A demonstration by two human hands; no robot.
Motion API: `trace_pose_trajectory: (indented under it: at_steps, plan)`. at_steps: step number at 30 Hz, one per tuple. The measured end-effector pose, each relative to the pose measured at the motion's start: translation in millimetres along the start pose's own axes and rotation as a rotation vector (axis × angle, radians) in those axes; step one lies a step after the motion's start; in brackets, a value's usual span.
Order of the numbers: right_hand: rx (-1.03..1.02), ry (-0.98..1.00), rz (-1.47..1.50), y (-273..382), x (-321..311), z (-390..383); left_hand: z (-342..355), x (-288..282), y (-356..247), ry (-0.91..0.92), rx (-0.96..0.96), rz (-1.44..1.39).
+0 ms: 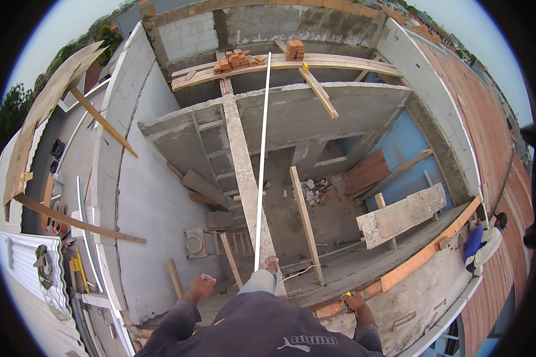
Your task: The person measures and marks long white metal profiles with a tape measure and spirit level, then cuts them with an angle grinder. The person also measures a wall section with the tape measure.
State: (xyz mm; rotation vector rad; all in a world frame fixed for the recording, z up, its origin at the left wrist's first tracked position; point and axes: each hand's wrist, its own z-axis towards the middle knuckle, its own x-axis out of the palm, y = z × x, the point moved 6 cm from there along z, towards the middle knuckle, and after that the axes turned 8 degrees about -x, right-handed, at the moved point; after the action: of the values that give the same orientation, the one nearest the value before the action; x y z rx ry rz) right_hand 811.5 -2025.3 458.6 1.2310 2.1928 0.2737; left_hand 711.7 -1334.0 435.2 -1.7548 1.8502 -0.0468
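Note:
My left hand (pixel 201 287) is held out in the air over the drop on the left, fingers curled in and nothing visible in them. Low on the right, my right hand (pixel 356 302) closes around a small yellow object (pixel 347 294), its kind too small to tell, beside the brick top of the wall (pixel 329 310). Straight ahead of my body stretches a long white pole (pixel 264 137), above a narrow cement-stained plank (pixel 242 154). My foot (pixel 271 264) is on the plank's near end. A thin pale cord (pixel 298 273) lies right of it.
Deep below is a floor with rubble (pixel 312 191). Brick stacks (pixel 239 60) rest on far scaffold boards (pixel 339 62). An upright timber (pixel 307 226) and a broad board (pixel 405 214) stand right. Another person (pixel 485 243) is beside the rusty roof (pixel 482 119). A ladder (pixel 211 140) leans left.

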Motion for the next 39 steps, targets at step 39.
trace_pose_trajectory:
  at_steps: [39]
  plan:
    - [-0.233,0.048,0.057,955.3,35.2,420.1,475.9,-375.7,-545.0,-0.044,-0.268,-0.364]
